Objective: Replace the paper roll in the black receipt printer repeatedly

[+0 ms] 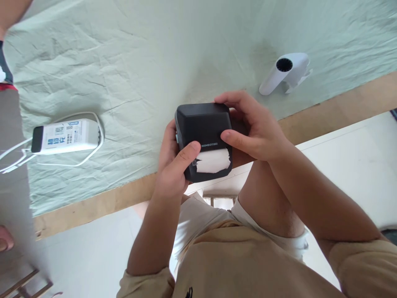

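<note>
Between both hands I hold a black label printer (204,128) marked NIIMBOT, over the table's front edge. A torn white label (213,161) shows on its near end. My left hand (175,159) grips the left side, thumb on top beside the label and fingers mostly hidden underneath. With my right hand (248,128) I grasp the right side, thumb on the top face and a finger at the far corner. To the right on the cloth stands a roll of white label paper (274,76) with a black core and a loose, torn tail curling off it.
A pale green, wrinkled cloth (124,62) covers the table, whose bare wooden edge (93,203) runs along my side. At left lies a white power strip (70,136) with its cable looped around it. Part of another person's arm (12,14) shows at the upper left.
</note>
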A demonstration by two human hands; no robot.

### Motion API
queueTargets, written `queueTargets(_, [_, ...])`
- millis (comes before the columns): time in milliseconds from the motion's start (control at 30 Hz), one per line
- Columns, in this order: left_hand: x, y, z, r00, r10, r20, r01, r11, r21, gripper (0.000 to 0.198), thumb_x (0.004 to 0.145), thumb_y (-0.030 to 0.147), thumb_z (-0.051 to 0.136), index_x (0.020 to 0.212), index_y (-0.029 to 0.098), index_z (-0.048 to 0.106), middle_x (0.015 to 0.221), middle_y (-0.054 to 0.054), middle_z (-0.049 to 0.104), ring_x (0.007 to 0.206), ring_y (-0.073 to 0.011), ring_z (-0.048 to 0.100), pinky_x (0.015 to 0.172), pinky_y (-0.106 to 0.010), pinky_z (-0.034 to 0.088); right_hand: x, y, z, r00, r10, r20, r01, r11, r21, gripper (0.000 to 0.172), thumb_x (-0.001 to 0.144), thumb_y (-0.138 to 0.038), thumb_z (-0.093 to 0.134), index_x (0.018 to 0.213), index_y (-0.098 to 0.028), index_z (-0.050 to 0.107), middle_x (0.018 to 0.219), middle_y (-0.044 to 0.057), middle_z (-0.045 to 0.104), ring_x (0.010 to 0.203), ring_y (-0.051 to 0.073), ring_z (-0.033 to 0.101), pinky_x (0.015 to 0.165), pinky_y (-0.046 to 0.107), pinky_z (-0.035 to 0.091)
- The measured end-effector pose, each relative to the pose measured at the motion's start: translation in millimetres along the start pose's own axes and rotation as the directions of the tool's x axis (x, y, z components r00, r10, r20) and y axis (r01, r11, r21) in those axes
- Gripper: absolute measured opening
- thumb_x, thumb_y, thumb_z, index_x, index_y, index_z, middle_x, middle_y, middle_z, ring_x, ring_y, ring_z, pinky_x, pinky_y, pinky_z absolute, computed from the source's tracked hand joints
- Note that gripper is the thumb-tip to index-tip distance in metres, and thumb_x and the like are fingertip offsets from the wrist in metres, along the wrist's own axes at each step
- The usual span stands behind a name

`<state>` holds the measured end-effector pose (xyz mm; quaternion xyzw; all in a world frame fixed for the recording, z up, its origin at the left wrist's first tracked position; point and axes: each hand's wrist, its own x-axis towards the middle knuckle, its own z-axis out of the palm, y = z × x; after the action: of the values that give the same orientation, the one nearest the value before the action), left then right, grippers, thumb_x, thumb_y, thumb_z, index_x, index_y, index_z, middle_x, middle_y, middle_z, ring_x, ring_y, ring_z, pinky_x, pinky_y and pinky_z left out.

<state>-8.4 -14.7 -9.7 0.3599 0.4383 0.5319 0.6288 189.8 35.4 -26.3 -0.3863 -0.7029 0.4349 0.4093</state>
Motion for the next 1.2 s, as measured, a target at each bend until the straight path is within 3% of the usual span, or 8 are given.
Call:
queueTargets(233, [1, -3, -4.5, 1.000, 0.022, 0.021, -0.022, 1.000, -0.007, 0.032, 0.094, 0.037, 0.079, 0.124, 0.028, 0.069, 0.129, -0.009, 0.078, 0.133, -0.0381, 0.071, 0.099, -0.046, 0.068, 1, 6, 1, 1.000, -0.006, 0.005, 0.006, 1.000, 0.012, 0.054, 0.090, -0.049, 0.073, 0.137, -0.027, 0.057, 0.137, 0.007, 0.072, 0.115, 0.025, 0.075, 0.100, 0.044, 0.063])
queueTargets(533, [2, -2, -4.7, 0.999, -0.011, -0.030, 0.012, 1.000, 0.028, 0.033, 0.092, 0.035, 0.081, 0.122, 0.026, 0.070, 0.127, -0.009, 0.078, 0.124, -0.0369, 0.076, 0.089, -0.041, 0.070, 0, 1, 4, 0.999, 0.032, 0.027, -0.031, 0.999, -0.042, 0.049, 0.092, -0.041, 0.070, 0.136, -0.026, 0.057, 0.127, 0.006, 0.075, 0.108, 0.023, 0.073, 0.096, 0.043, 0.061])
queueTargets(767, [6, -5, -1.4, 0.995, 0.007, -0.096, -0.010, 0.999, -0.039, 0.031, 0.101, 0.054, 0.065, 0.113, 0.026, 0.074, 0.117, -0.008, 0.081, 0.137, -0.0353, 0.069, 0.102, -0.045, 0.066, 0, -5, 2, 0.999, -0.008, 0.031, 0.013, 0.990, -0.139, 0.043, 0.097, -0.039, 0.066, 0.137, -0.028, 0.056, 0.126, 0.005, 0.075, 0.106, 0.023, 0.073, 0.092, 0.042, 0.061])
queueTargets(867, [9, -9, -2.8, 0.990, -0.003, -0.139, -0.008, 0.997, -0.075, 0.027, 0.104, 0.048, 0.063, 0.109, 0.026, 0.076, 0.117, -0.006, 0.082, 0.129, -0.0320, 0.074, 0.103, -0.043, 0.065, -1, -4, 2, 0.999, -0.042, 0.028, 0.046, 0.983, -0.180, 0.040, 0.101, -0.040, 0.062, 0.138, -0.028, 0.056, 0.126, 0.005, 0.075, 0.106, 0.022, 0.073, 0.094, 0.043, 0.061])
queueTargets(1033, [11, -11, -5.2, 0.991, 0.049, -0.128, -0.060, 0.994, -0.086, 0.029, 0.106, 0.048, 0.063, 0.110, 0.024, 0.079, 0.109, -0.004, 0.083, 0.108, -0.0265, 0.081, 0.100, -0.040, 0.064, -3, 2, 3, 0.982, -0.180, -0.052, 0.162, 0.956, -0.245, 0.040, 0.101, -0.044, 0.063, 0.138, -0.030, 0.060, 0.134, 0.008, 0.068, 0.125, 0.026, 0.066, 0.105, 0.045, 0.061])
queueTargets(1200, [13, -9, -6.2, 0.991, 0.062, -0.117, -0.073, 0.993, -0.094, 0.025, 0.106, 0.044, 0.066, 0.106, 0.024, 0.081, 0.101, -0.002, 0.083, 0.091, -0.0204, 0.081, 0.080, -0.029, 0.065, -6, 7, 2, 0.966, -0.247, -0.076, 0.222, 0.943, -0.249, 0.051, 0.093, -0.041, 0.074, 0.140, -0.030, 0.061, 0.115, 0.006, 0.064, 0.102, 0.022, 0.066, 0.093, 0.041, 0.064])
